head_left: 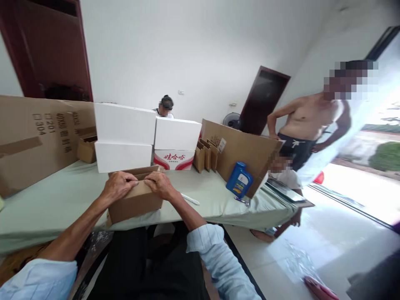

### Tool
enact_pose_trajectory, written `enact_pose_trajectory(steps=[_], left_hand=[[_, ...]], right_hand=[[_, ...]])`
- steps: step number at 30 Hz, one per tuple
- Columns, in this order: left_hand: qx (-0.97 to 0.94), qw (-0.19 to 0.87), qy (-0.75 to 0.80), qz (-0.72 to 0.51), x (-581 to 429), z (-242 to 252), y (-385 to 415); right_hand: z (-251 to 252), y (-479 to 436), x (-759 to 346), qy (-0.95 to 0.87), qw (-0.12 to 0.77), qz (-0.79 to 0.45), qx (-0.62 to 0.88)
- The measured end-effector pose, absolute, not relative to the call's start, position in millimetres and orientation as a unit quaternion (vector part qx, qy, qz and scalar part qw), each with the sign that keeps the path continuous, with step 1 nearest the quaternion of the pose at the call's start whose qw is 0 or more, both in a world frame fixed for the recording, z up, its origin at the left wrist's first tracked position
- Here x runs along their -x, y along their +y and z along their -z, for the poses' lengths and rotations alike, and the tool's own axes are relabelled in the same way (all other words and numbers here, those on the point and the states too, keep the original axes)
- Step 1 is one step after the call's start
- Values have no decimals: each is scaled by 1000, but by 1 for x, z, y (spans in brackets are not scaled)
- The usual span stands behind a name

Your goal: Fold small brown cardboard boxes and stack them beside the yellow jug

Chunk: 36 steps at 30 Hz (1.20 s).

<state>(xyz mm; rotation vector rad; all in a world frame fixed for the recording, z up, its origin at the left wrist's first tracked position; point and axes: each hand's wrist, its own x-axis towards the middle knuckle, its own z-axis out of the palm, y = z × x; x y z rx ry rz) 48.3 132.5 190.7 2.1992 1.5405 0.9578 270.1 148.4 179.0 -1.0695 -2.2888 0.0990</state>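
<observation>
A small brown cardboard box (134, 208) sits at the table's near edge in front of me. My left hand (120, 185) is closed, with fingers and thumb pinching the box's top flap. Close beside it, my right hand (159, 185) pinches the same flap a little to the right. The flap is partly raised, and a dark gap shows behind it. What lies inside the box is hidden. To the right of my right forearm lies a thin white stick-like thing (190, 199).
White boxes (125, 123) stand stacked behind, beside a red-and-white carton (174, 160). Folded cardboard pieces (205, 156) and a large cardboard panel (240, 143) stand at right, near a blue bottle (239, 180) and a shiny tool (242, 201). Other people are beyond the table.
</observation>
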Motion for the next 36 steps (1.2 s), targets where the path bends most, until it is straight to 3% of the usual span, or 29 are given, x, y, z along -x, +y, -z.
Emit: enact_pose_trajectory(steps=[8, 20, 26, 36], left_hand=[[-759, 68, 547, -346, -53, -183, 128], [-778, 56, 465, -418, -48, -167, 135], [-808, 47, 392, -437, -51, -175, 133], [-803, 38, 431, -409, -38, -183, 141]], right_hand=[[-178, 150, -269, -862, 286, -40, 417], [-178, 151, -269, -859, 268, -38, 435], [-181, 153, -268, -864, 297, -58, 402], [-177, 162, -273, -860, 337, -75, 376]])
